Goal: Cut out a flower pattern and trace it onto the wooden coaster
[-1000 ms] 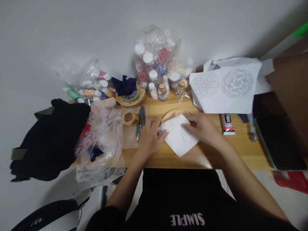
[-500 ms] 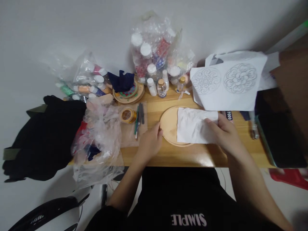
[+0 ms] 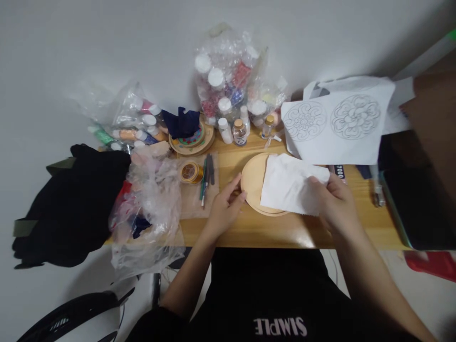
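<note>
The right hand holds a white cloth pinched at its right end between thumb and fingers. The cloth lies slanted over the right part of a round wooden disc and reaches past it toward the right hand. The left hand is at the disc's left edge, thumb and forefinger parted, their tips at the rim; how firmly they press cannot be told. The disc lies on the wooden bench, near its front edge.

Just beyond the right hand, a glue tube marked "7000" is partly hidden. Behind it, a white sheet carries two round floral line drawings. Farther right lies a dark, flat device.

Left of the left hand, a spool of golden strand and several slim tools lie on a clear flat pouch. Beside the pouch is a crumpled plastic bag, then a black fabric bundle.

Along the back, small bottles stand before a clear bag of jars. To their left, dark blue fabric rests over stacked round pieces, beside another bag holding colorful containers.
</note>
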Motion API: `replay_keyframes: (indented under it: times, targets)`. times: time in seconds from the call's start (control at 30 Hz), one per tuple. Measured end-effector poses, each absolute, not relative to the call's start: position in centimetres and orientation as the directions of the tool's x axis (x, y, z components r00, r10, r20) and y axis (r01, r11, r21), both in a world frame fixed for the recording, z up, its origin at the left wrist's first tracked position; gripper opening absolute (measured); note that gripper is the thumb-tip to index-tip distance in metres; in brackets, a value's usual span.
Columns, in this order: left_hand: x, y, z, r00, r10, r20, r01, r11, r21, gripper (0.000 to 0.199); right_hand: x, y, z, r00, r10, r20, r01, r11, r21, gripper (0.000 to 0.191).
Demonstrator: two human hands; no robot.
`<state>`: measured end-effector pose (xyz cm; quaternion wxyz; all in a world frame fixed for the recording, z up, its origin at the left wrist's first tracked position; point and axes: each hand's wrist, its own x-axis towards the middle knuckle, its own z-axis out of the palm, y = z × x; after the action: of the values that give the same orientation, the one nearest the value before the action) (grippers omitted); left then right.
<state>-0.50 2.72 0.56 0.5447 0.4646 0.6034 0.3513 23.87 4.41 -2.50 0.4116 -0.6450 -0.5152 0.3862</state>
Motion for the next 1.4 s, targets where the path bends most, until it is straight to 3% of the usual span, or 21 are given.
replay_keyframes:
  times: [0.1, 0.23, 0.37, 0.47, 0.57, 0.6, 0.67, 0.73, 0.8, 1.0, 1.2, 1.4]
  targets:
    - [0.2, 2.9, 0.7, -0.029, 0.938, -0.345, 0.018, 0.345, 0.938, 0.068, 23.3, 4.1, -2.0, 0.223, 0.946, -0.237, 0.123, -0.268, -0.956, 0.038]
    - [0.3, 3.2, 1.4, -0.056, 0.923, -0.380, -0.075, 0.375, 0.924, 0.077, 22.7, 4.0, -1.0, 0.272, 0.916, -0.296, -0.005, -0.307, -0.952, 0.040]
    - [-0.3, 3.4, 2.2, -0.073, 0.898, -0.435, -0.159, 0.420, 0.894, 0.077, 22.8, 4.7, 1.4, 0.336, 0.893, -0.298, -0.117, -0.274, -0.955, 0.028]
    - [-0.7, 3.5, 2.6, -0.097, 0.899, -0.426, -0.177, 0.406, 0.897, 0.072, 23.1, 4.6, 3.4, 0.434, 0.884, -0.175, -0.128, -0.131, -0.983, 0.021]
    - [-0.9, 3.6, 2.5, -0.136, 0.902, -0.410, -0.161, 0.389, 0.907, 0.069, 23.1, 3.3, 4.5, 0.528, 0.834, 0.160, 0.109, 0.121, -0.987, 0.026]
    - [-0.9, 3.6, 2.4, -0.145, 0.901, -0.408, -0.160, 0.386, 0.909, 0.068, 23.0, 2.8, 4.6, 0.463, 0.835, 0.297, 0.257, 0.195, -0.947, 0.031]
    - [-0.9, 3.7, 2.1, -0.161, 0.900, -0.404, -0.166, 0.379, 0.911, 0.067, 22.4, 2.0, 4.3, 0.122, 0.863, 0.491, 0.519, 0.366, -0.773, 0.040]
    - [-0.8, 3.7, 2.0, -0.185, 0.901, -0.394, -0.173, 0.364, 0.915, 0.066, 21.7, 1.7, 3.8, -0.281, 0.828, 0.485, 0.599, 0.546, -0.586, 0.036]
    - [-0.7, 3.8, 2.0, -0.198, 0.903, -0.381, -0.179, 0.348, 0.920, 0.066, 20.7, 2.0, 3.3, -0.484, 0.767, 0.420, 0.578, 0.641, -0.505, 0.024]
    - [-0.6, 3.5, 2.2, -0.138, 0.899, -0.416, -0.292, 0.364, 0.884, 0.065, 19.0, 2.8, 2.6, -0.498, 0.733, 0.463, 0.591, 0.678, -0.438, 0.017]
    - [-0.2, 3.3, 2.2, -0.082, 0.899, -0.430, -0.271, 0.396, 0.878, 0.072, 18.0, 4.0, 2.6, -0.501, 0.788, 0.356, 0.399, 0.576, -0.713, 0.019]
    - [-0.3, 3.3, 2.7, -0.043, 0.892, -0.449, -0.283, 0.420, 0.862, 0.077, 16.9, 5.9, 2.7, -0.547, 0.763, 0.344, 0.334, 0.576, -0.746, 0.021]
